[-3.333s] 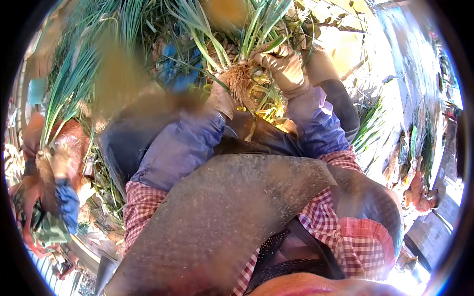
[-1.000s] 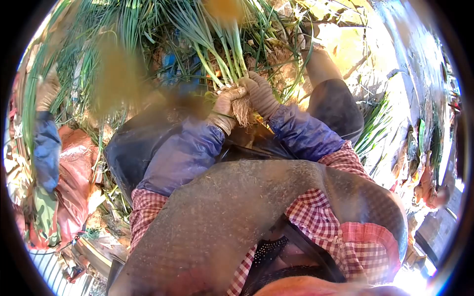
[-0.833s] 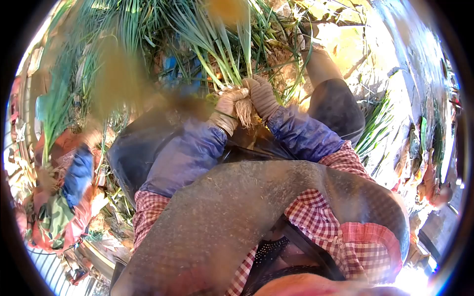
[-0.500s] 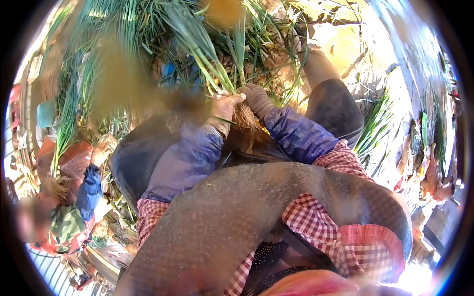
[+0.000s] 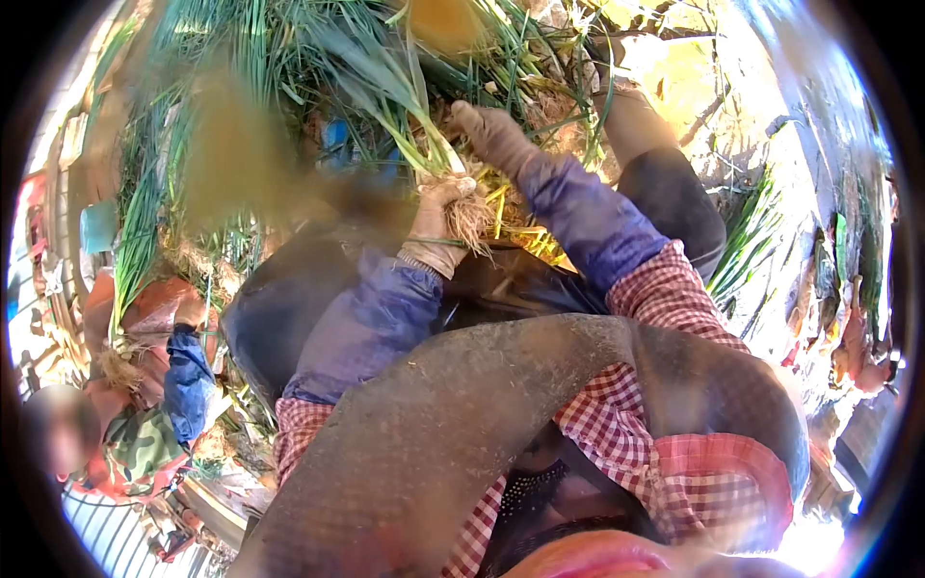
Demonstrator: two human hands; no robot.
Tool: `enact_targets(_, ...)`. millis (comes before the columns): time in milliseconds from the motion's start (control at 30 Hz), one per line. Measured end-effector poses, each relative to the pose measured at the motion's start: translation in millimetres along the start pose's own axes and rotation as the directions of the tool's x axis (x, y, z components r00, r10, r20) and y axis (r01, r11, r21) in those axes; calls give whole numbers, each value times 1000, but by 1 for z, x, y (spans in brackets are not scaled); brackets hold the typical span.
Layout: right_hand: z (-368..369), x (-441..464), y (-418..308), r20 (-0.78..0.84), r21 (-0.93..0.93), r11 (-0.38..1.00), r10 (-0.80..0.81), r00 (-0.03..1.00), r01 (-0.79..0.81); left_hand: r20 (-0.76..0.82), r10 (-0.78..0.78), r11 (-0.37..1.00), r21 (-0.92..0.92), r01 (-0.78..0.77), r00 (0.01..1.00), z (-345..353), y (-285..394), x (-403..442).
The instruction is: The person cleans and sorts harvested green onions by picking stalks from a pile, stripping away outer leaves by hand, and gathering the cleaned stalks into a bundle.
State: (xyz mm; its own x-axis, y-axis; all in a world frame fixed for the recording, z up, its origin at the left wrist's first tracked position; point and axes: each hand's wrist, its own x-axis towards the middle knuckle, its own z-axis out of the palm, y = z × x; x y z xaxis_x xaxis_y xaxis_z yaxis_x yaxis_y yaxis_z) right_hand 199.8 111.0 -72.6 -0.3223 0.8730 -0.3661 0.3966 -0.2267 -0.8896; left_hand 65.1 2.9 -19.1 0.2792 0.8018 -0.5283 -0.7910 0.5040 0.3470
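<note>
The green onions point(image 5: 432, 146) may slip, as only your left hand point(image 5: 436, 223) clamps them, your right hand point(image 5: 499, 141) apart at its one o'clock, grip indeterminable.

A heap of spring onions point(image 5: 255, 58) is lying ahead; a co-worker's sleeve point(image 5: 188, 380) is showing to the left, a bunch point(image 5: 750, 231) lying right.

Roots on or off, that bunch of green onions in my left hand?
On: stringy, brownish roots show at the near ends of the green onions in your left hand.
</note>
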Motion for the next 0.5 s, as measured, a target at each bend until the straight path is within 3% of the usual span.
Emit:
enact_targets(33,-9,12,-10,-9,-194,979,-72,997,69,74,178,982,49,-182,981,6,4,0)
enact_targets(67,-19,27,-15,-6,-381,916,-141,990,128,143,257,955,116,-274,956,5,12,1)
enact_targets(133,-25,62,20,29,-635,694,-417,908,339,29,184,982,42,-185,982,8,27,-9)
enact_targets(167,-27,53,5,64,-735,618,-345,936,278,-61,179,982,75,-174,982,14,33,-14)
enact_targets(267,-20,14,7,48,-900,411,-242,969,147,-67,125,988,98,-118,990,6,50,-17)
enact_targets(300,-1,20,56,-36,-934,352,-271,962,64,-63,132,986,112,-125,989,1,52,-15)
enact_targets(333,8,2,40,133,-984,146,224,965,102,-60,139,983,126,-131,988,-5,54,-13)
enact_targets(367,16,-13,56,208,-889,455,496,843,-48,-88,95,993,72,-89,992,-6,56,-16)
enact_targets(400,15,-41,72,593,-804,442,531,606,399,-81,79,993,91,-72,994,-14,54,-13)
enact_targets(467,19,-53,65,601,-792,466,483,637,394,-66,46,991,129,-37,997,-29,50,-7)
enact_targets(500,20,-54,60,605,-781,484,427,672,395,-139,116,989,108,-102,983,-34,42,-4)
